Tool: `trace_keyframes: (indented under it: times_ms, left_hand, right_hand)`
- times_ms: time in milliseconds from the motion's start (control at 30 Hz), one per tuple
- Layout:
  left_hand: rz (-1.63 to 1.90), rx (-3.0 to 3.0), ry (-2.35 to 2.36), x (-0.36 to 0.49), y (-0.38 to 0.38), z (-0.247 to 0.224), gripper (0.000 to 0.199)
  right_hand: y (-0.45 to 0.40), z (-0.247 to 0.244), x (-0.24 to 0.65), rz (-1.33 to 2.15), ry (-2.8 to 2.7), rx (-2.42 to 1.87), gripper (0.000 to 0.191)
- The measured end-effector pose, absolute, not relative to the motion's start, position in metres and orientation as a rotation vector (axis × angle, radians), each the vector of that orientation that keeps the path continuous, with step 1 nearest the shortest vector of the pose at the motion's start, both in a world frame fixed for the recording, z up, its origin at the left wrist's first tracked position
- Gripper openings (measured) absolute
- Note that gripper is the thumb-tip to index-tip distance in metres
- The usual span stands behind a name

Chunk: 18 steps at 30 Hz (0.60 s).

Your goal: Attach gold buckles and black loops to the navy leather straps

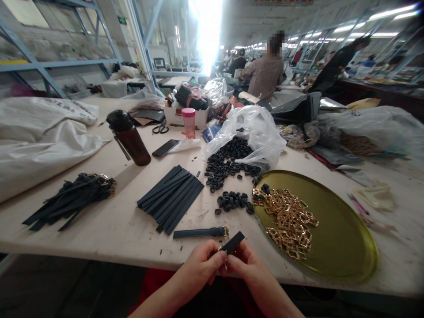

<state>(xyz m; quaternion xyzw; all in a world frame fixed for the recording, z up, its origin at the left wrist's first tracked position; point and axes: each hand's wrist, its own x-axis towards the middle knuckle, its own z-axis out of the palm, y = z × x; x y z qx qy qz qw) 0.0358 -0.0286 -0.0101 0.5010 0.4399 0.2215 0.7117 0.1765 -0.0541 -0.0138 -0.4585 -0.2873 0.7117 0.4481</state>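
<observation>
At the table's front edge my left hand and my right hand meet, both closed on one dark strap. A bit of gold metal shows by the left fingertips; the rest of it is hidden by my fingers. Just beyond lies a dark strap with a gold buckle. Behind that is a stack of flat dark straps. Small black loops are heaped in front of a white plastic bag. Gold buckles lie on a round gold tray to my right.
Buckled straps are piled at the left, near a brown bottle. A phone, scissors and a pink-lidded cup stand or lie farther back. White cloth covers the far left. A person stands beyond the table.
</observation>
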Motion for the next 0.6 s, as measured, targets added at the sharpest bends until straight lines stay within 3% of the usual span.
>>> trace_keyframes:
  times_ms: [600]
  left_hand:
    - [0.438, 1.144, 1.061, 0.0337, -0.0299, -0.0098, 0.029]
  right_hand:
    - [-0.0562, -0.0107, 0.1683, 1.891, -0.453, -0.927, 0.013]
